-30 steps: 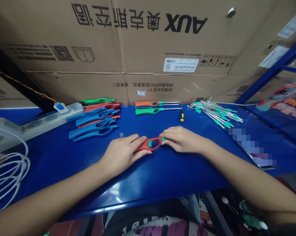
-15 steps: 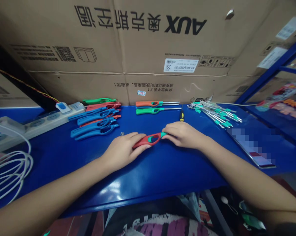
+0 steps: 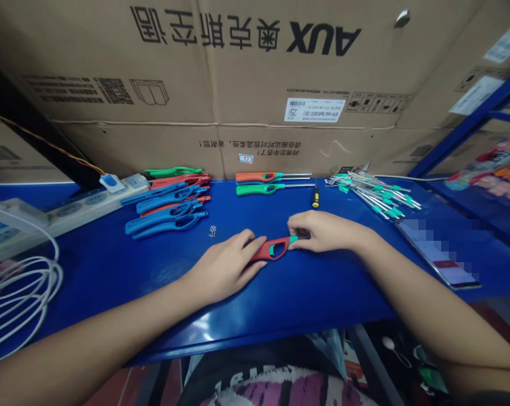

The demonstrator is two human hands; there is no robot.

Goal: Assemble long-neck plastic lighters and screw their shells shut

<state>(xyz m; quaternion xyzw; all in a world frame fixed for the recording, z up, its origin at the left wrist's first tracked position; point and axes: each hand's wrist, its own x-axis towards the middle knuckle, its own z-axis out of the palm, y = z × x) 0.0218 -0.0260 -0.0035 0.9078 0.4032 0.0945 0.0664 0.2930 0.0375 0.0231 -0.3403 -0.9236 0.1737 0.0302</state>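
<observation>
A red lighter body (image 3: 261,251) with a teal trigger and teal collar lies across the middle of the blue table. My left hand (image 3: 227,265) grips its rear end, fingers over the top and thumb along the near side. My right hand (image 3: 322,232) pinches the front end by the teal collar; the metal rod is hidden by the fingers. Beyond lie an orange lighter (image 3: 258,177) and a green lighter (image 3: 257,189), both with metal rods. A black-and-yellow screwdriver (image 3: 315,197) is behind my right hand. Small screws (image 3: 212,231) lie beyond my left hand.
Blue lighter bodies (image 3: 166,221) are piled with red and green ones at back left, beside a white power strip (image 3: 83,207). Metal rods with teal parts (image 3: 376,194) and a phone (image 3: 439,254) are on the right. A cardboard box (image 3: 246,73) stands behind; white cable (image 3: 47,282) coils left.
Both hands and the red lighter body have moved slightly right and toward me. The right fingers are curled more tightly at the collar. The view has shifted a little.
</observation>
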